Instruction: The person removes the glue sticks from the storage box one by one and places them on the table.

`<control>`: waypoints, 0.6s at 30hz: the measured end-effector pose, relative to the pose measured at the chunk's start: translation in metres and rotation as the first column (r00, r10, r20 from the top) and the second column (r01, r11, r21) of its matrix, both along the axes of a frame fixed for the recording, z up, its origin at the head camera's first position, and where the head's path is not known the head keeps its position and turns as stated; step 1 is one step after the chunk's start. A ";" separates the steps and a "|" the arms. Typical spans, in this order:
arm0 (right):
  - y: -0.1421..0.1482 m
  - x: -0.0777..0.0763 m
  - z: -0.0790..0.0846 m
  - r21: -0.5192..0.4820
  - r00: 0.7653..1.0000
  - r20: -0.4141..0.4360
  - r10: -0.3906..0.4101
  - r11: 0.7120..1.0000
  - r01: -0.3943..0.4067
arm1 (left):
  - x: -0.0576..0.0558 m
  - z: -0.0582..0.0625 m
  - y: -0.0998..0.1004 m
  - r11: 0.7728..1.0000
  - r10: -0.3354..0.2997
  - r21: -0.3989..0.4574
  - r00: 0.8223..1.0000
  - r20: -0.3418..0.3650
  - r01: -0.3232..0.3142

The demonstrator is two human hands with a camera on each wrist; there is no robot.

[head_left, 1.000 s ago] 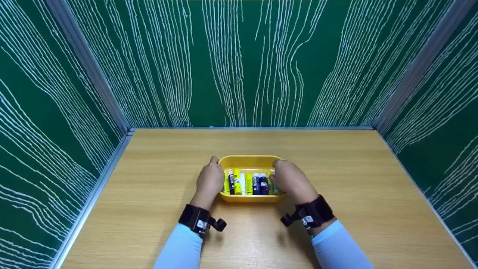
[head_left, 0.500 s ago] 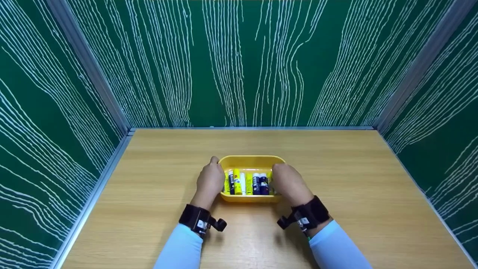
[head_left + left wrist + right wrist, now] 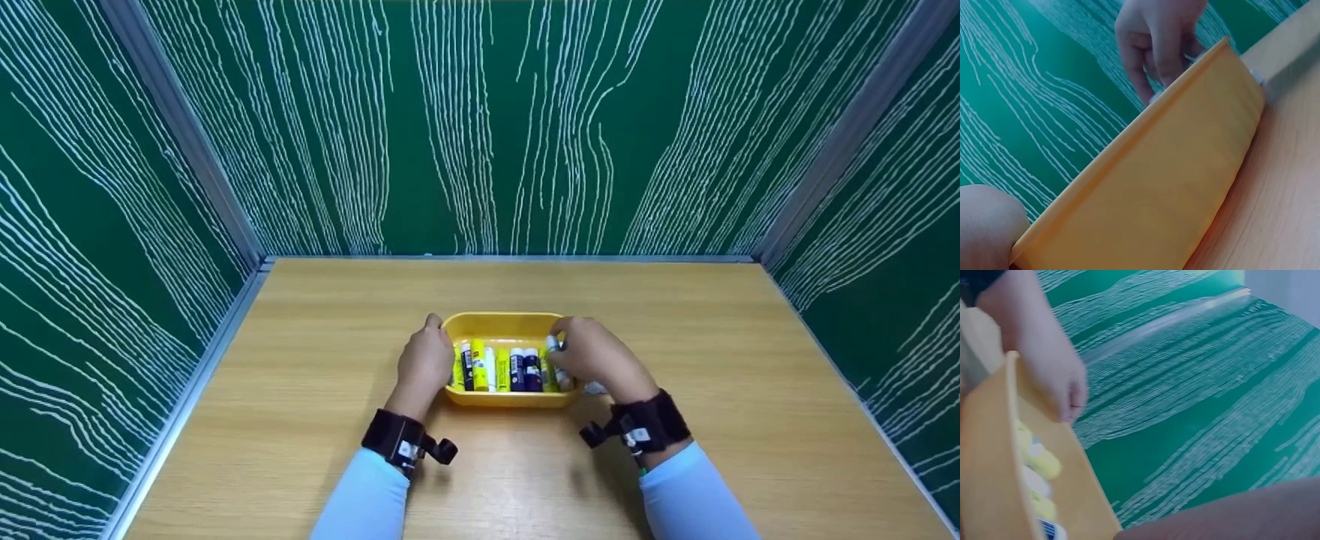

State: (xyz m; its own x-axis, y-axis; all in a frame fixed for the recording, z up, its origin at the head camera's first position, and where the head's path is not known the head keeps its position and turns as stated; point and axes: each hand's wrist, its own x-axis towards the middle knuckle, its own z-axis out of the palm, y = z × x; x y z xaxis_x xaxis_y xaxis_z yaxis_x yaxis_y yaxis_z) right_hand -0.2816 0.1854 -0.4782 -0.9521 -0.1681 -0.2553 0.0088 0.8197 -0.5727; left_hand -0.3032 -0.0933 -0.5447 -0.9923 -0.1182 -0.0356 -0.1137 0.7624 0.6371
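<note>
A yellow plastic tray (image 3: 508,400) sits mid-table with a row of glue sticks lying in it, some yellow (image 3: 478,366), some dark blue with white caps (image 3: 517,370). My left hand (image 3: 426,361) grips the tray's left end, with the fingers partly hidden against the wall. At the right end my right hand (image 3: 600,356) pinches a pale-capped glue stick (image 3: 554,343) inside the rim. In the left wrist view the right hand (image 3: 1159,42) reaches down over the tray's far edge. The left hand (image 3: 1053,365) appears at the rim in the right wrist view.
A small whitish object (image 3: 594,388) lies on the wooden table (image 3: 337,322) just outside the tray's right end, partly hidden by the right hand. Green walls with white wavy lines (image 3: 525,150) enclose the table at the back and sides.
My right hand dipped into the tray's right end, then drew slightly back to the right, and a pale glue stick now shows in its fingers. The left hand stays on the tray.
</note>
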 end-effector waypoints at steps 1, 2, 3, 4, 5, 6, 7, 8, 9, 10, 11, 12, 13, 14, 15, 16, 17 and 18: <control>0.004 -0.001 0.002 -0.011 1.000 0.000 -0.001 1.000 0.001 | 0.000 0.000 0.000 1.000 -0.001 -0.002 1.000 -0.003 0.001; 0.009 -0.003 0.004 -0.017 1.000 -0.005 -0.006 1.000 0.006 | 0.000 0.000 0.000 1.000 -0.002 -0.005 1.000 -0.007 0.002; 0.014 -0.004 0.005 -0.022 1.000 -0.016 -0.005 1.000 0.005 | 0.000 0.000 0.000 1.000 -0.002 -0.006 1.000 -0.009 0.002; 0.019 -0.006 0.007 -0.030 1.000 -0.027 -0.006 1.000 0.005 | 0.000 0.000 0.000 1.000 -0.003 -0.004 1.000 -0.010 0.003; 0.025 -0.007 0.008 -0.048 0.999 -0.033 -0.004 0.999 0.002 | 0.001 0.000 0.000 1.000 -0.004 -0.007 1.000 -0.015 0.004; 0.030 -0.008 0.009 -0.061 0.999 -0.038 -0.007 0.998 0.004 | 0.001 0.000 0.000 1.000 -0.004 -0.008 1.000 -0.018 0.003; 0.035 -0.008 0.010 -0.073 0.999 -0.045 -0.010 0.997 0.006 | 0.001 0.000 0.000 1.000 -0.003 -0.010 1.000 -0.021 0.003; 0.041 -0.009 0.011 -0.082 0.999 -0.051 -0.016 0.997 0.012 | 0.002 0.000 0.000 1.000 -0.004 -0.011 1.000 -0.026 0.003; 0.046 -0.010 0.012 -0.095 0.998 -0.054 -0.022 0.995 0.017 | 0.002 0.000 0.000 1.000 -0.004 -0.011 1.000 -0.029 0.003; 0.052 -0.011 0.013 -0.115 0.998 -0.053 -0.027 0.993 0.021 | 0.002 0.000 0.000 1.000 -0.003 -0.012 0.999 -0.033 0.003; 0.057 -0.011 0.013 -0.130 0.998 -0.051 -0.033 0.991 0.026 | 0.002 0.000 0.000 1.000 -0.003 -0.014 0.999 -0.036 0.003; 0.062 -0.012 0.014 -0.134 0.998 -0.046 -0.045 0.990 0.039 | 0.002 0.000 0.000 1.000 -0.002 -0.013 0.999 -0.036 0.001; 0.066 -0.012 0.015 -0.139 0.998 -0.038 -0.055 0.989 0.049 | 0.002 0.000 0.000 1.000 0.000 -0.013 0.999 -0.036 0.000; 0.071 -0.013 0.014 -0.139 0.998 -0.027 -0.064 0.989 0.060 | 0.002 0.000 0.000 1.000 0.001 -0.011 0.999 -0.034 -0.001; 0.074 -0.014 0.014 -0.138 0.997 -0.014 -0.071 0.988 0.068 | 0.002 0.000 0.000 1.000 0.001 -0.009 1.000 -0.030 -0.001; 0.078 -0.014 0.013 -0.135 0.997 -0.004 -0.076 0.988 0.074 | 0.002 0.000 0.000 1.000 0.002 -0.007 1.000 -0.025 -0.002; 0.081 -0.015 0.012 -0.128 0.996 0.010 -0.085 0.988 0.086 | 0.002 0.000 0.000 1.000 0.003 -0.003 1.000 -0.020 -0.003; 0.084 -0.016 0.010 -0.118 0.996 0.021 -0.090 0.989 0.092 | 0.002 0.000 0.000 1.000 0.005 -0.001 1.000 -0.015 -0.005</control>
